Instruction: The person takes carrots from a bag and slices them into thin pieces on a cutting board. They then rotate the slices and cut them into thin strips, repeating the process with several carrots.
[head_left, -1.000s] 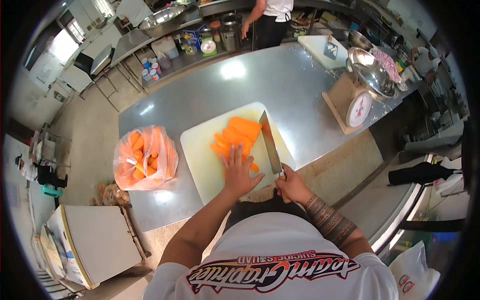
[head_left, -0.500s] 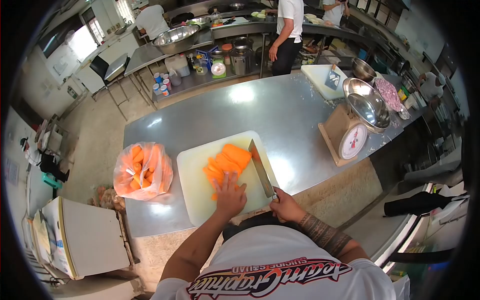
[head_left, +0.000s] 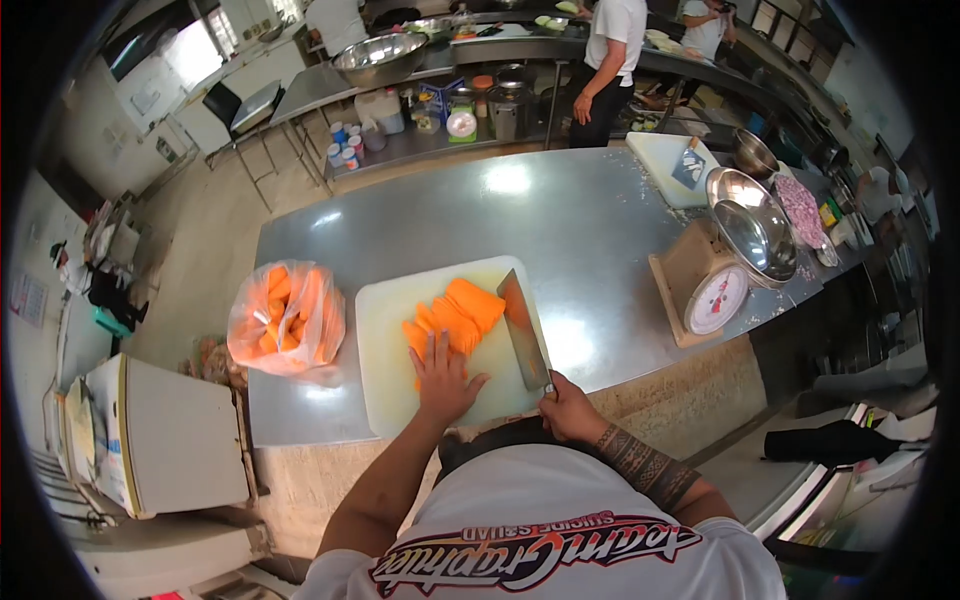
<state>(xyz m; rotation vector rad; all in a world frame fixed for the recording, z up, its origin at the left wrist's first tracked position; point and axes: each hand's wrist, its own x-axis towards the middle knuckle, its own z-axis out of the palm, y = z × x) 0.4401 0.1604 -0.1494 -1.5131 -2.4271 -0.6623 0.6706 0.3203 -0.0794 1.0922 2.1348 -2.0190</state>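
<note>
A white cutting board (head_left: 385, 345) lies on the steel table (head_left: 560, 230) in front of me, with a pile of orange carrot slices (head_left: 458, 312) on it. My left hand (head_left: 441, 376) lies flat, fingers spread, pressing on the near end of the carrot pile. My right hand (head_left: 567, 408) grips the handle of a cleaver (head_left: 522, 328), whose broad blade rests on the board just right of the carrots.
A clear bag of carrots (head_left: 287, 318) sits left of the board. A kitchen scale (head_left: 712, 290) with steel bowls (head_left: 756, 225) stands at the right. A second white board (head_left: 668, 155) lies farther back. Two people (head_left: 612, 45) work at the far counter.
My left hand slid back toward me along the carrots. The cleaver blade now lies flatter and a little farther from the pile. My view has shifted slightly.
</note>
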